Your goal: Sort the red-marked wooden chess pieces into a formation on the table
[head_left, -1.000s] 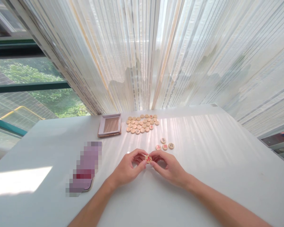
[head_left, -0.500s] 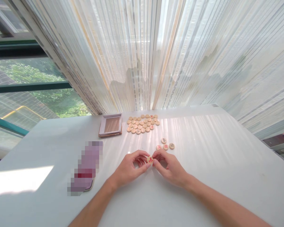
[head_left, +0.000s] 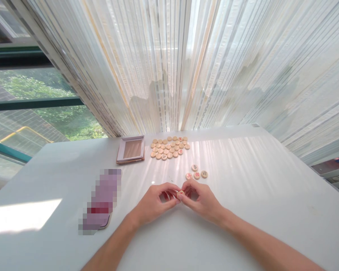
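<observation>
Between my two hands is a round wooden Chinese chess piece point(head_left: 180, 194) with a red character, mostly covered by my right thumb. My left hand point(head_left: 155, 199) pinches its left side with thumb and fingers. From the other side my right hand point(head_left: 205, 199) grips it, the thumb lying over its face. Just beyond the right hand lie a red-marked piece point(head_left: 189, 175), a second red piece point(head_left: 197, 175) and two dark-marked pieces, one at the back point(head_left: 194, 167) and one on the right point(head_left: 204, 174).
Farther back on the white table point(head_left: 257, 180) a cluster of chess pieces point(head_left: 169, 146) lies in rows, most with blank sides up. A shallow open box point(head_left: 118, 155) stands left of it. A phone with a blurred screen point(head_left: 103, 199) lies at the left. Curtains point(head_left: 172, 75) hang behind.
The held piece has dropped slightly toward me, and my right thumb has slid over its face, covering most of the red character. The pieces on the table keep their arrangement.
</observation>
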`<action>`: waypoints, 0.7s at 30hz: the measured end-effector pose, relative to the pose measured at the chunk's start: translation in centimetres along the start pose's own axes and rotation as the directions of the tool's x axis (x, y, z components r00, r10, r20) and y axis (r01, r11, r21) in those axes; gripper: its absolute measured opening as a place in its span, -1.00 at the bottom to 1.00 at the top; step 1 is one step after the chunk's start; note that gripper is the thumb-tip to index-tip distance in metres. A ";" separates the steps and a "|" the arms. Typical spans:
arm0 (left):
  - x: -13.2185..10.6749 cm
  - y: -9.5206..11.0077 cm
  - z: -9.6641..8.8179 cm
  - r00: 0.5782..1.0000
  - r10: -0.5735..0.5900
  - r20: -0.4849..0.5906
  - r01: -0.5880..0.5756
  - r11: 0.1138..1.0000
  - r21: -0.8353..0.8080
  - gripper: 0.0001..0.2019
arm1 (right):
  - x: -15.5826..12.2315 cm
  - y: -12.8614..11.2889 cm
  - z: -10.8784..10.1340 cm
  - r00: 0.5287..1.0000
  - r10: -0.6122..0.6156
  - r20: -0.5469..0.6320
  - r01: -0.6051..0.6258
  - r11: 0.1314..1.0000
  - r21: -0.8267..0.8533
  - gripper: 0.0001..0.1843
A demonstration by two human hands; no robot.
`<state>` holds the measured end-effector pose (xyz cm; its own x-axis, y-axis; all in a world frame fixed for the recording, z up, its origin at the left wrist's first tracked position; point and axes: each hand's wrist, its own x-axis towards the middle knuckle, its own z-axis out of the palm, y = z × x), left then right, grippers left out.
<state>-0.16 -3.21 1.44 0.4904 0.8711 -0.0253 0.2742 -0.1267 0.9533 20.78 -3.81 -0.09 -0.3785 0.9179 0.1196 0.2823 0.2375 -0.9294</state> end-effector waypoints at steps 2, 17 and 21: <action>0.0 0.1 0.0 1.000 0.004 0.002 -0.004 1.000 -0.002 -0.78 | 0.0 0.0 0.0 1.000 0.003 -0.001 -0.003 1.000 0.007 -0.81; 0.1 0.1 -0.3 0.998 0.008 -0.066 -0.009 1.000 -0.014 -0.74 | 0.0 -0.7 -0.4 0.990 -0.140 0.034 0.137 0.988 0.068 -0.87; 0.1 0.4 -0.3 0.999 -0.002 -0.046 -0.001 0.998 -0.061 -0.77 | 0.0 -0.6 -0.3 0.991 -0.135 0.020 0.133 0.989 0.062 -0.87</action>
<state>-0.29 -3.00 1.88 0.4515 0.8922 -0.0134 0.2230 -0.0983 0.9698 20.85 -3.87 0.59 -0.4308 0.8708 0.2367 0.1745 0.3378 -0.9249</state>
